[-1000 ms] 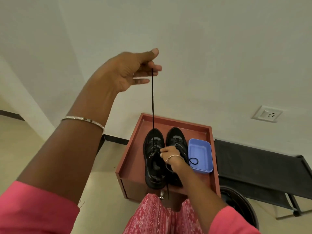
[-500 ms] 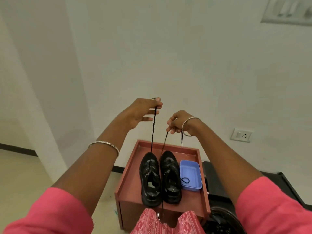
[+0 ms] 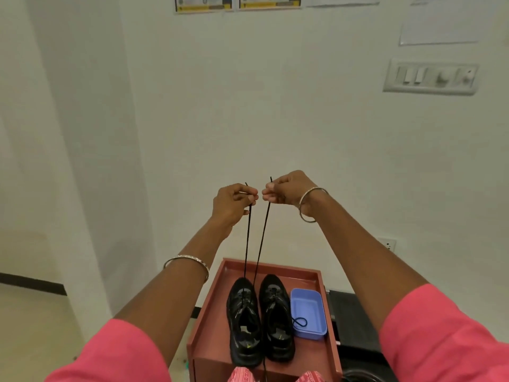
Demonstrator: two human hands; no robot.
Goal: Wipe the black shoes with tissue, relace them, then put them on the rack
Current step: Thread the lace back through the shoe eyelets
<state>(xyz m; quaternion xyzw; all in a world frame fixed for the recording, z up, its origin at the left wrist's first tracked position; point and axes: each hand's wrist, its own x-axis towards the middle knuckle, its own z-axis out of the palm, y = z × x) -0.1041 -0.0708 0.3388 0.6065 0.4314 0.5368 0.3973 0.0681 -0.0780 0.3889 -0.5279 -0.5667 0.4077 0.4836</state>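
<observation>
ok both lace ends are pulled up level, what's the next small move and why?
Probably lower both hands and thread an end through the next eyelet. The left hand and right hand each pinch one end of the lace, held high and about level, both running down to the left shoe. That suggests the ends are evened, though the eyelets are too small to read.

I can't read any text; the wall notices [image 3: 203, 4] at twelve o'clock are too small and blurred
</observation>
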